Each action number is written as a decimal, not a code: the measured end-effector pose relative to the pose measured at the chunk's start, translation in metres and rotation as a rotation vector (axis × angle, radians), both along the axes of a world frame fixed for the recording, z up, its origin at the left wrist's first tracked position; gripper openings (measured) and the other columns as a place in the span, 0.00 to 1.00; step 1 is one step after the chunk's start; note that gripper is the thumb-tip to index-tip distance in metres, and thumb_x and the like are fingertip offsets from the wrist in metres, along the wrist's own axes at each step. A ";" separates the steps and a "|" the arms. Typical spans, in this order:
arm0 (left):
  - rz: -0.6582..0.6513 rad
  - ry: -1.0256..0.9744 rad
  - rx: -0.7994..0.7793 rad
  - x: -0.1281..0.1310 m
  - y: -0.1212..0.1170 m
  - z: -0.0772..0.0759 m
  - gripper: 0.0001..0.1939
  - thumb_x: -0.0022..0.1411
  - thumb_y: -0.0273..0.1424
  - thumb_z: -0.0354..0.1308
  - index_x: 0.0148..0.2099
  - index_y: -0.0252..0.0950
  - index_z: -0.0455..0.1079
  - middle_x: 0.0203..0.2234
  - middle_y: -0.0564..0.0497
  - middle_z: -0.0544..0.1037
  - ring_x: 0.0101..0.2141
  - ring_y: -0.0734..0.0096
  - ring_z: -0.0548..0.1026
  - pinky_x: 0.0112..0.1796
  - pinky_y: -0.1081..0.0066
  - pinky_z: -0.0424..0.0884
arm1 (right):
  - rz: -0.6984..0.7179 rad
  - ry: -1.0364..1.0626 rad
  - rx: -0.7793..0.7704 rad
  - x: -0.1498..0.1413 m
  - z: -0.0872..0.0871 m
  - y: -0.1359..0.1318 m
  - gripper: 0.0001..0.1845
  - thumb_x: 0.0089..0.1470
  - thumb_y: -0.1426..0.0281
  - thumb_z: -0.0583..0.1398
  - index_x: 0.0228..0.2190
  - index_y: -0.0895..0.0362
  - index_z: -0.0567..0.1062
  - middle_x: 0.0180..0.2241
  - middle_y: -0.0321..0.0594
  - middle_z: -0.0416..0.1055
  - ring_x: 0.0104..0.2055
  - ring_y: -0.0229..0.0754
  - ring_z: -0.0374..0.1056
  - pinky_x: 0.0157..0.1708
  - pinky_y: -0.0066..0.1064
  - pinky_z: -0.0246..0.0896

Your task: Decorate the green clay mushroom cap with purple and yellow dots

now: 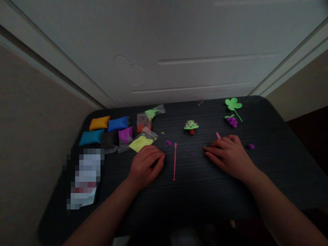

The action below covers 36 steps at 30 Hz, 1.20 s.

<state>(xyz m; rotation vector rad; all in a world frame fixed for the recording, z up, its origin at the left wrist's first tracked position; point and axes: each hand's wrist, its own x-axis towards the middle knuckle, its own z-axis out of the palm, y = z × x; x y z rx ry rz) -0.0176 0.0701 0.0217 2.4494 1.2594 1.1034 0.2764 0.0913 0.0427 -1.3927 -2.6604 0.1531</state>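
Observation:
My left hand (147, 165) rests on the dark table, thumb and fingertips drawn together; whether anything small is between them is hidden. Just behind it lies an opened bag of yellow clay (140, 142). A pink modelling stick (175, 162) and a purple clay piece (168, 142) are to its right. My right hand (228, 155) lies low over the table, index finger and thumb stretched leftward and slightly apart. Behind its fingers pokes the end of a pink tool (218, 135), mostly covered. A clay mushroom (191, 126) with a purple-dotted green cap stands between and beyond the hands.
Bags of coloured clay, including a blue one (117, 124), cluster at the back left. A green clover (233, 104) and purple grapes (232, 121) lie back right, a purple lump (250, 146) nearer. A blurred-out item (85, 177) lies front left. A white panel (179, 78) rises behind.

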 end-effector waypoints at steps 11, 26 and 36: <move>0.003 0.001 0.001 -0.001 0.000 -0.003 0.09 0.50 0.21 0.57 0.35 0.35 0.69 0.29 0.50 0.75 0.33 0.71 0.72 0.39 0.64 0.70 | -0.029 0.002 -0.003 0.002 -0.003 0.001 0.15 0.56 0.63 0.50 0.41 0.50 0.73 0.34 0.38 0.71 0.38 0.43 0.62 0.42 0.41 0.42; -0.003 0.007 0.003 0.000 0.000 0.001 0.09 0.51 0.21 0.57 0.35 0.35 0.69 0.29 0.49 0.75 0.32 0.70 0.72 0.37 0.64 0.71 | 0.003 0.031 -0.033 0.000 -0.001 0.001 0.14 0.56 0.65 0.51 0.40 0.49 0.73 0.32 0.37 0.72 0.38 0.41 0.63 0.42 0.39 0.43; 0.003 0.016 -0.004 -0.002 0.001 -0.002 0.08 0.51 0.22 0.56 0.35 0.36 0.69 0.29 0.49 0.75 0.32 0.70 0.72 0.38 0.64 0.70 | -0.018 0.052 -0.044 0.000 0.000 0.002 0.14 0.56 0.65 0.52 0.40 0.50 0.73 0.32 0.37 0.73 0.38 0.41 0.64 0.42 0.39 0.44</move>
